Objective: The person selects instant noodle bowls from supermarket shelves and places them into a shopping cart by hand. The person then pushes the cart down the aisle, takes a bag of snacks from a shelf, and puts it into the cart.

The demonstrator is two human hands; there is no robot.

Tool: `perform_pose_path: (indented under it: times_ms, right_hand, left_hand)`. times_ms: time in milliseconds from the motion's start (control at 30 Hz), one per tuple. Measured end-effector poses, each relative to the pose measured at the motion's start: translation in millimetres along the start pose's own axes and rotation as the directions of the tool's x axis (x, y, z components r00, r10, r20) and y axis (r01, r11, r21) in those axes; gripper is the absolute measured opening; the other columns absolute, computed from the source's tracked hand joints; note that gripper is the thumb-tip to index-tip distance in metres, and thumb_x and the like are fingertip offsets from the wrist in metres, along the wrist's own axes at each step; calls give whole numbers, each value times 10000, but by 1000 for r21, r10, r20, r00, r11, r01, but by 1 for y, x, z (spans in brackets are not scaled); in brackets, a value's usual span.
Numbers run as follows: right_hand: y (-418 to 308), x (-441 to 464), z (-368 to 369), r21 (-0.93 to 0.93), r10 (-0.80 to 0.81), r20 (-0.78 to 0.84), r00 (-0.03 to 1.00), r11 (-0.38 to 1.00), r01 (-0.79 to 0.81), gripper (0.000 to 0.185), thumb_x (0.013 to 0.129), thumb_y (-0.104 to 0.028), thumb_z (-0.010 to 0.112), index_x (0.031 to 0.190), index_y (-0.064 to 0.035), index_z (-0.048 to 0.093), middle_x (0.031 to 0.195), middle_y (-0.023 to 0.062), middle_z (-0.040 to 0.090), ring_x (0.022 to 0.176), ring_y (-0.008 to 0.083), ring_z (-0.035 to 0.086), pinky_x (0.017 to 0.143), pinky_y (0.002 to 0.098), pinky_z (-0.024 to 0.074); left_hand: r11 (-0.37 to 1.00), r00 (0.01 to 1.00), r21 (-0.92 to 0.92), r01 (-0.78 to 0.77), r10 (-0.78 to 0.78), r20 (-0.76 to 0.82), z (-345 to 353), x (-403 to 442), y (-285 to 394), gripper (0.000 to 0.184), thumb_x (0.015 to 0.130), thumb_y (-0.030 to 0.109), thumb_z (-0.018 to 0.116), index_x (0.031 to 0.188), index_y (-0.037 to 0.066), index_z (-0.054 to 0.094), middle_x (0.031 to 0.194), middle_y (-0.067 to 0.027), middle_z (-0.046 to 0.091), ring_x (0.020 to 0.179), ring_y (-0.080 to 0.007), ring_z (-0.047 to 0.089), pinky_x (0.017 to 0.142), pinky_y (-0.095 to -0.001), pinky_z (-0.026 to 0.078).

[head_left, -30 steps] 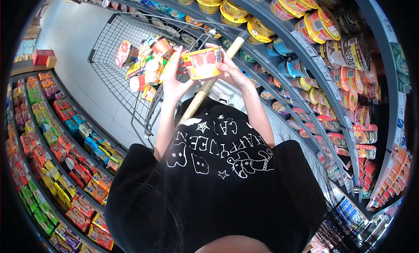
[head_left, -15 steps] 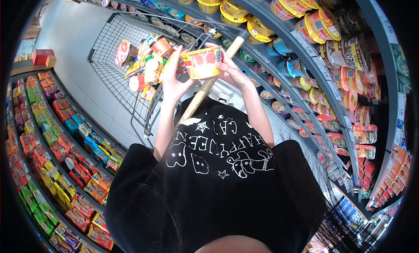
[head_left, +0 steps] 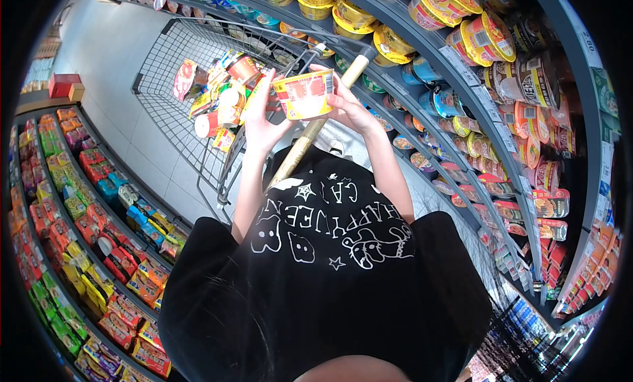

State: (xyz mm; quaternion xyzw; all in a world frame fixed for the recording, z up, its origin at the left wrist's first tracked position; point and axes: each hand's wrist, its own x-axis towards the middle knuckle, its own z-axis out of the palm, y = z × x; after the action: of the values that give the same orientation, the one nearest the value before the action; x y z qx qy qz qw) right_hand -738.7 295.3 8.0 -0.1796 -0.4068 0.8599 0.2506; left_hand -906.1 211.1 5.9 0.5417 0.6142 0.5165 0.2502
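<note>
Between my two hands is an instant noodle bowl point(head_left: 302, 97) with a yellow rim and a red and white side, held above the cart's handle point(head_left: 300, 151). My left hand point(head_left: 262, 115) grips it from the left, thumb underneath and fingers along the side. On the right, the fingers of my right hand point(head_left: 353, 106) curl round its edge. Just beyond lies the wire shopping cart point(head_left: 155, 75), with a pile of packaged goods inside. Among them are a red tub point(head_left: 242, 69) and a pink and white package point(head_left: 187, 81).
Shelves of noodle bowls and cups point(head_left: 488, 36) curve along the right. On the left, low shelves hold rows of bagged packets point(head_left: 92, 217). Tiled floor point(head_left: 122, 112) runs beside the cart, and a red box point(head_left: 64, 85) stands at the far left.
</note>
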Motion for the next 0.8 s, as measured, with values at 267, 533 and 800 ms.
perform_pose_path:
  times_ms: [267, 533, 800]
  right_hand:
    - [7, 2, -9, 28, -47, 51, 998, 999, 45, 732, 792, -318, 599, 1338, -108, 159, 1273, 107, 309, 1164, 267, 378, 856, 515, 432]
    - [6, 2, -8, 45, -50, 69, 996, 998, 47, 723, 799, -309, 593, 1340, -113, 154, 1284, 109, 297, 1164, 268, 378, 862, 517, 426]
    - [9, 2, -11, 37, -51, 53, 997, 998, 49, 728, 792, -308, 601, 1339, -115, 161, 1283, 105, 300, 1179, 262, 359, 873, 506, 420]
  left_hand:
    - [999, 1000, 31, -27, 28, -5, 0, 2, 3, 794, 586, 94, 713, 1294, 71, 353, 1148, -108, 536, 892, -157, 589, 685, -248, 490]
    - [1000, 1000, 0, -1, 1, -6, 1, 1, 1, 797, 584, 94, 715, 1294, 72, 354, 1120, -104, 546, 882, -156, 586, 688, -255, 494]
    - [1000, 1000, 6, 2, -2, -11, 1, 0, 1, 798, 582, 97, 718, 1293, 69, 356, 1088, -103, 555, 879, -158, 585, 687, -258, 494]
